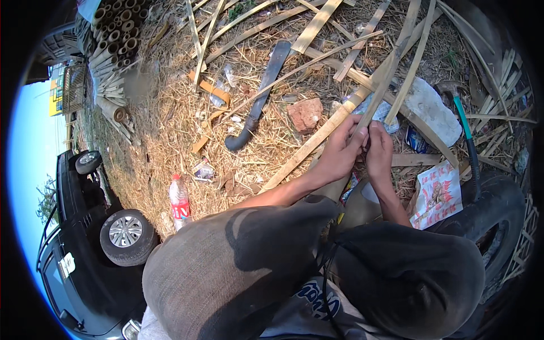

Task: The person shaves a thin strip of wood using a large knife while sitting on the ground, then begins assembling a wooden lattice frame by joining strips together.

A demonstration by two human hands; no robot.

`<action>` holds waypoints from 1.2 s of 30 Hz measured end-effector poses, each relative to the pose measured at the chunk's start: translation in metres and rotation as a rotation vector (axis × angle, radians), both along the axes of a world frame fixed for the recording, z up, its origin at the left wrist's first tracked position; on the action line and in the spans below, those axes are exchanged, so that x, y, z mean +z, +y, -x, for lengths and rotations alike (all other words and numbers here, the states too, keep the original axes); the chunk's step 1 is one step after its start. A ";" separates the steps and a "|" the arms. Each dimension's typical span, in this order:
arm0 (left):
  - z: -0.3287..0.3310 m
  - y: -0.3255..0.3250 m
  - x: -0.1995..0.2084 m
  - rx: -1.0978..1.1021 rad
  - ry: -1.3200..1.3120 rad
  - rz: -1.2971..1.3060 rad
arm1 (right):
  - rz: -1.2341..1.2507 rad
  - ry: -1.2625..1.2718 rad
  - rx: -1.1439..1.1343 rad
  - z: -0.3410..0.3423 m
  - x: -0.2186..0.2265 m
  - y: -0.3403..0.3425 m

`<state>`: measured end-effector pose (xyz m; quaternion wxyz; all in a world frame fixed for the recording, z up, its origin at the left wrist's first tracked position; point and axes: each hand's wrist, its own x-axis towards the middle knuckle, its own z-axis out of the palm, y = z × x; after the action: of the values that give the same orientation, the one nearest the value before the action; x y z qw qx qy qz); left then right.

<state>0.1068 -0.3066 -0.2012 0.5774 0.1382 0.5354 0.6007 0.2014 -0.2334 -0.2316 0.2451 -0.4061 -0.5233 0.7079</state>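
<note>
1 bamboo strip (384, 85) | left hand (341, 148): curled round | right hand (378, 150): pinching

Open-air work yard in bright sunlight

This is an outdoor yard. Underfoot is dry, straw-coloured ground (153, 158) littered with scraps, and a band of clear blue sky (29, 147) shows at the left edge. A large black vehicle with silver-spoked wheels (85, 272) is parked there. Suggesting a makeshift workshop are a stack of round, hollow, tan bamboo poles (117, 31) at the upper left, long, flat, pale strips resembling split bamboo (318, 25) scattered about, and a dark, long-bladed machete with a curved handle (269, 79) lying on the ground.
</note>
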 end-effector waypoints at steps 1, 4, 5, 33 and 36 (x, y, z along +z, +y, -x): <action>0.004 -0.005 0.000 0.036 0.105 -0.009 | 0.247 0.079 -0.039 0.014 -0.002 -0.007; 0.020 -0.021 0.004 0.134 0.303 0.015 | 0.546 0.173 -0.013 0.057 -0.003 -0.037; 0.025 -0.028 0.007 0.265 0.368 0.045 | 0.593 0.196 0.039 0.072 -0.002 -0.048; 0.075 -0.116 0.071 0.501 -0.059 -0.105 | 0.197 -0.268 0.611 0.125 0.022 -0.054; 0.063 -0.074 0.086 0.379 -0.100 -0.044 | 0.478 -0.091 0.617 0.089 -0.007 -0.020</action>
<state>0.0434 -0.3803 -0.1156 0.4768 0.0175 0.5092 0.7162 0.1124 -0.2533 -0.2384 -0.1042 -0.3061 -0.4514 0.8317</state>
